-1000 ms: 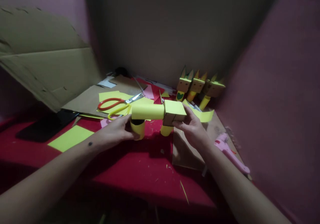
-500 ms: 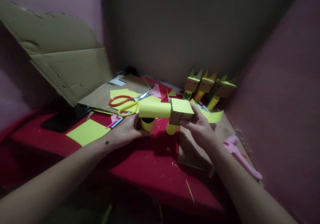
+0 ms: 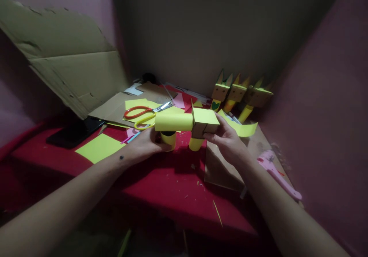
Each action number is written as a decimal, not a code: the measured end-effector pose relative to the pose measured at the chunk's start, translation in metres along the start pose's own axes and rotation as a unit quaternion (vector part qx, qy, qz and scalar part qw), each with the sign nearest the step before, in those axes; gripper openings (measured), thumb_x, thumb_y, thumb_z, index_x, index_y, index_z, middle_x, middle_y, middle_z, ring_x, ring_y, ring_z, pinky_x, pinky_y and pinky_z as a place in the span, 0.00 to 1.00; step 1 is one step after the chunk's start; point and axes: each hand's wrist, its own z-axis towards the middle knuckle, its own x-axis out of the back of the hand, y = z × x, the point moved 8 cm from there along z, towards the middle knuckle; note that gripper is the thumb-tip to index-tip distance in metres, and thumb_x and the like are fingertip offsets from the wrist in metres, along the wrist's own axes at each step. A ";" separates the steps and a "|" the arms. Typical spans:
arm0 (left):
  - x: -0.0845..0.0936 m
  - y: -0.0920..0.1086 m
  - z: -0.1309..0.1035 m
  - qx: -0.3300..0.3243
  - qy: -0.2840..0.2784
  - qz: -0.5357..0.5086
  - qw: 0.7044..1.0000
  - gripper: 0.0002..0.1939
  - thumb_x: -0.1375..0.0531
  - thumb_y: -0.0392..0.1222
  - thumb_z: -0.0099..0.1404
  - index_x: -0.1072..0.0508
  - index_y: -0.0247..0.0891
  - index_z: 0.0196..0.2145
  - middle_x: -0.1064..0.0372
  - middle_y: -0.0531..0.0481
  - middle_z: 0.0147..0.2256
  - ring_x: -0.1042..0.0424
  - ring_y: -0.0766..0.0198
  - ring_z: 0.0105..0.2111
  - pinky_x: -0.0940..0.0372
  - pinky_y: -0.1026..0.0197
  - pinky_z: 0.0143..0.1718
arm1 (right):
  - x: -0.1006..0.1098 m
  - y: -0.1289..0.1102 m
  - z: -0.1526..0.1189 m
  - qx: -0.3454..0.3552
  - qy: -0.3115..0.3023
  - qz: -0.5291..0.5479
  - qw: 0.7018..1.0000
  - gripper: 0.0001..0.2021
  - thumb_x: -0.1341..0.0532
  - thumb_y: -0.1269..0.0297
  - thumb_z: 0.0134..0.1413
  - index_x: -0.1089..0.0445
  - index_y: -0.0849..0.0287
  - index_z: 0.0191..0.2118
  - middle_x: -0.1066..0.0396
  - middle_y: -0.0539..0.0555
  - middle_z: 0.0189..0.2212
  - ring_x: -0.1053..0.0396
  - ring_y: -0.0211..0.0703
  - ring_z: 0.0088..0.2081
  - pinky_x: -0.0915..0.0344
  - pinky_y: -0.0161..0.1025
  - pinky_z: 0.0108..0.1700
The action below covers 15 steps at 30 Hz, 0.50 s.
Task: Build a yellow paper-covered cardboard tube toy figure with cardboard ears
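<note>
The left hand curls round a short yellow tube. The right hand holds a small box beside a long yellow tube, over the red table. Squeezing hard could dent the paper. Scissors crowd the left; there's more room toward the near edge.

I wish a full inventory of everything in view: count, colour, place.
Box: 1, brown with yellow top, centre
Tubes: 3, yellow, centre
Scissors: 1 pair, red-yellow handles, left of box
Cloth: 1, red, underneath
Loose paper: several, mostly yellow, around box
Cardboard: several, brown, left and right
Box-headed figures: 3, brown and yellow, back right
Handled tool: 1, pink, right
Flat object: 1, black, left
Walls: 3, pink sides, grey back
Left hand: 1, at left upright tube
Right hand: 1, on box
</note>
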 end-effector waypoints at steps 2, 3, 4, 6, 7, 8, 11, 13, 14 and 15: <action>-0.001 0.002 -0.002 -0.004 0.001 0.000 1.000 0.25 0.29 0.40 0.48 0.29 0.38 0.45 0.24 0.43 0.44 0.28 0.44 0.47 0.32 0.51 0.45 | 0.000 0.001 0.000 0.000 -0.003 0.001 1.000 0.33 0.29 0.67 0.45 0.33 0.45 0.59 0.31 0.51 0.59 0.34 0.54 0.59 0.35 0.52 0.61; -0.002 0.003 -0.003 -0.006 0.001 0.004 1.000 0.26 0.29 0.40 0.48 0.29 0.38 0.46 0.24 0.43 0.44 0.28 0.44 0.47 0.32 0.51 0.45 | 0.000 0.001 0.000 -0.001 -0.003 0.000 1.000 0.33 0.29 0.67 0.45 0.33 0.45 0.59 0.31 0.51 0.60 0.34 0.54 0.60 0.35 0.52 0.62; -0.003 0.004 -0.005 -0.008 0.004 0.010 1.000 0.26 0.29 0.40 0.49 0.29 0.38 0.46 0.24 0.43 0.44 0.28 0.45 0.47 0.32 0.52 0.45 | 0.001 0.001 0.000 -0.002 -0.003 -0.002 1.000 0.34 0.29 0.67 0.44 0.33 0.45 0.59 0.31 0.51 0.59 0.34 0.54 0.59 0.36 0.53 0.62; -0.005 0.005 -0.007 -0.011 0.011 0.008 1.000 0.25 0.29 0.40 0.49 0.28 0.37 0.45 0.24 0.43 0.43 0.28 0.46 0.46 0.33 0.53 0.46 | 0.001 0.002 0.000 -0.004 -0.001 -0.005 1.000 0.34 0.29 0.66 0.43 0.33 0.46 0.59 0.30 0.51 0.59 0.34 0.55 0.59 0.36 0.54 0.62; -0.007 0.006 -0.008 -0.013 0.013 0.000 1.000 0.24 0.29 0.41 0.49 0.28 0.36 0.44 0.24 0.43 0.42 0.28 0.46 0.46 0.33 0.53 0.46 | 0.001 0.002 0.001 -0.005 0.000 -0.006 1.000 0.34 0.29 0.66 0.43 0.33 0.46 0.59 0.30 0.52 0.58 0.33 0.55 0.58 0.36 0.54 0.62; -0.008 0.007 -0.008 -0.015 0.014 -0.009 1.000 0.25 0.28 0.42 0.49 0.28 0.36 0.44 0.24 0.43 0.42 0.28 0.46 0.46 0.33 0.53 0.46 | 0.001 0.002 0.000 -0.007 0.002 -0.005 1.000 0.35 0.29 0.66 0.42 0.33 0.46 0.59 0.30 0.52 0.58 0.33 0.56 0.58 0.35 0.54 0.61; -0.011 0.007 -0.009 -0.012 0.020 -0.032 0.999 0.27 0.29 0.42 0.49 0.29 0.36 0.46 0.25 0.42 0.44 0.29 0.46 0.47 0.33 0.52 0.46 | 0.000 0.001 0.000 -0.014 0.007 -0.005 1.000 0.35 0.29 0.64 0.43 0.33 0.45 0.60 0.29 0.51 0.57 0.34 0.56 0.59 0.32 0.53 0.58; -0.009 0.006 -0.010 0.000 0.036 -0.043 0.998 0.28 0.28 0.41 0.48 0.30 0.35 0.46 0.26 0.41 0.45 0.29 0.45 0.48 0.33 0.51 0.47 | 0.000 0.000 -0.001 -0.013 0.011 -0.003 1.000 0.34 0.29 0.63 0.43 0.33 0.45 0.59 0.29 0.51 0.57 0.34 0.56 0.59 0.31 0.52 0.57; -0.008 0.006 -0.010 0.009 0.042 -0.049 0.998 0.29 0.28 0.41 0.47 0.31 0.35 0.46 0.26 0.41 0.46 0.29 0.45 0.48 0.33 0.51 0.47 | -0.001 -0.001 -0.001 -0.011 0.012 -0.001 1.000 0.34 0.29 0.64 0.42 0.32 0.45 0.59 0.29 0.51 0.57 0.34 0.56 0.58 0.31 0.52 0.57; -0.008 0.005 -0.010 0.019 0.044 -0.054 0.997 0.29 0.28 0.41 0.47 0.31 0.36 0.46 0.26 0.41 0.46 0.30 0.45 0.48 0.33 0.51 0.48 | -0.001 -0.002 -0.001 -0.009 0.013 0.002 1.000 0.33 0.29 0.64 0.42 0.32 0.46 0.58 0.29 0.51 0.57 0.34 0.56 0.58 0.32 0.52 0.57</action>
